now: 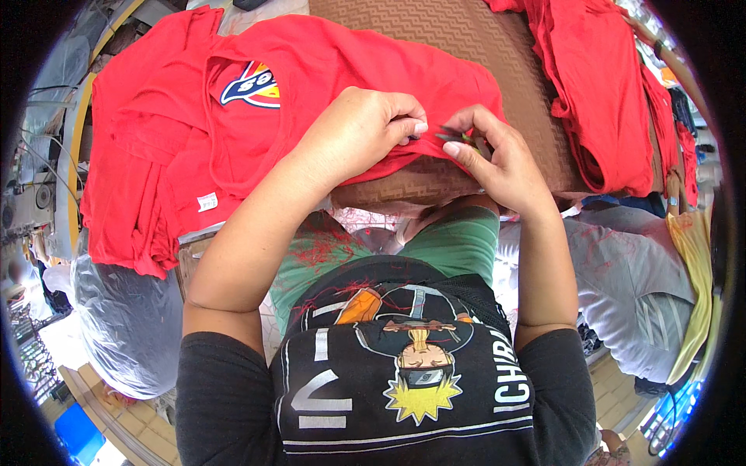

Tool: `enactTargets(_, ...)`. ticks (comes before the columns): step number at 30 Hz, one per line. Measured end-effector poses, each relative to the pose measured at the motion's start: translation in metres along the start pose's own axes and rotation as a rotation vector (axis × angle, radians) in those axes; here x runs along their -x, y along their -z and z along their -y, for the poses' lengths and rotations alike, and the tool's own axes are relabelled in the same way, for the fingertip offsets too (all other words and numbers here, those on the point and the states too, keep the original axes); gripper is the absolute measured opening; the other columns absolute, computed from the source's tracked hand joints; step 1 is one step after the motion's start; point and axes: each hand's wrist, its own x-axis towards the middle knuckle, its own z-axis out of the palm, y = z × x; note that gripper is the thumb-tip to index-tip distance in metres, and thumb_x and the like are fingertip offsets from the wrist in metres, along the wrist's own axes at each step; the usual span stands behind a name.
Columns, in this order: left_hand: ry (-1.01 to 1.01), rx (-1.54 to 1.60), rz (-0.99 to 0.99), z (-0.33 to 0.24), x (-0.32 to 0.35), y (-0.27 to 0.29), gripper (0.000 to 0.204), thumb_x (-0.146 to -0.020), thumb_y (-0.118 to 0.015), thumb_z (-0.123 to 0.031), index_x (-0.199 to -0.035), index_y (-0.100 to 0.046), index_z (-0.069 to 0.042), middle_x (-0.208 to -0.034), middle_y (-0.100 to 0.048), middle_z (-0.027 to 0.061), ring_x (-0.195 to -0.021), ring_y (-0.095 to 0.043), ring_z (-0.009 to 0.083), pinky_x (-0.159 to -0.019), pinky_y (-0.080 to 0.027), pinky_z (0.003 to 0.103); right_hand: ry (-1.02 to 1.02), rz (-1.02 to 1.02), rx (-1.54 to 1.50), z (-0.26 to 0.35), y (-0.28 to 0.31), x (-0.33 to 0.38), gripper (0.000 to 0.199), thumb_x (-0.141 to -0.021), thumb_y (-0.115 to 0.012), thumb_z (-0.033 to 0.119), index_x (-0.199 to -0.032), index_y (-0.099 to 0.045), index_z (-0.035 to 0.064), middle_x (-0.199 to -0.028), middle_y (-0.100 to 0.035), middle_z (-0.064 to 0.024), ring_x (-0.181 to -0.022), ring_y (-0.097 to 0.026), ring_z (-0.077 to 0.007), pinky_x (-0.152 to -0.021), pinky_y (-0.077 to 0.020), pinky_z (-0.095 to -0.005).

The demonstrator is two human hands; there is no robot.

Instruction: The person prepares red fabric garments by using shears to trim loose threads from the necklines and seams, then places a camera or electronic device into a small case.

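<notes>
Pinches red shirt [326, 70], spread mostly toward ten o'clock, in left hand [377, 124]; grips snips [458, 138] in right hand [505, 159], pointing them toward nine, near the pinch.

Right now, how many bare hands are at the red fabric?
2: the left hand pinches the red fabric; to its right, the right hand holds dark snips. No others show.

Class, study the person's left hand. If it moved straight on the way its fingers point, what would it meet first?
The left hand would probably meet the small, dark, pointed tool held in the right hand, though depth is unclear.
</notes>
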Motion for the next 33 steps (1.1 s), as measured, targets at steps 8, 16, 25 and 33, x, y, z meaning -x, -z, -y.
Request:
enactTargets(8,0.017,0.029,0.008,-0.002,-0.002,0.0,0.015,-0.089,-0.062,-0.013,-0.096,-0.066,-0.001,-0.074,-0.068,0.0067,-0.069,-0.065,0.0093,-0.065,-0.052,0.025,0.081,0.05,-0.03,-0.003,-0.006,-0.004,0.02,-0.081,-0.071,0.014,-0.091,-0.061,0.0003,-0.084,-0.063,-0.0126,-0.078,-0.063,-0.0224,-0.071,-0.0486,-0.032)
enactTargets(16,0.0,0.022,0.001,0.001,-0.003,0.0,0.014,-0.089,-0.062,-0.012,-0.096,-0.066,-0.001,-0.072,-0.068,0.0068,-0.066,-0.064,0.0098,-0.063,-0.052,0.025,0.057,0.082,-0.023,-0.001,-0.005,-0.007,0.017,-0.081,-0.07,0.013,-0.089,-0.061,0.0013,-0.08,-0.062,-0.0115,-0.072,-0.06,-0.0215,-0.066,-0.0471,-0.0313)
enactTargets(25,-0.59,0.202,0.073,-0.053,0.039,0.087,0.038,-0.087,-0.054,-0.04,-0.068,-0.069,-0.011,-0.103,-0.061,0.0153,-0.093,-0.056,0.0254,-0.084,-0.039,0.038,-0.04,-0.066,0.096,0.0,0.02,-0.001,0.026,-0.076,-0.076,0.018,-0.095,-0.065,0.004,-0.082,-0.066,-0.0074,-0.079,-0.063,-0.0168,-0.069,-0.0489,-0.0308)
enactTargets(33,-0.311,0.5,-0.199,-0.043,0.055,0.068,0.024,-0.097,-0.05,-0.023,-0.094,-0.065,-0.005,-0.098,-0.062,0.0098,-0.091,-0.057,0.0165,-0.084,-0.043,0.031,0.094,-0.091,-0.028,0.016,-0.026,-0.009,0.019,-0.078,-0.074,0.012,-0.093,-0.067,0.0019,-0.087,-0.066,-0.0086,-0.082,-0.064,-0.0165,-0.075,-0.0496,-0.029)
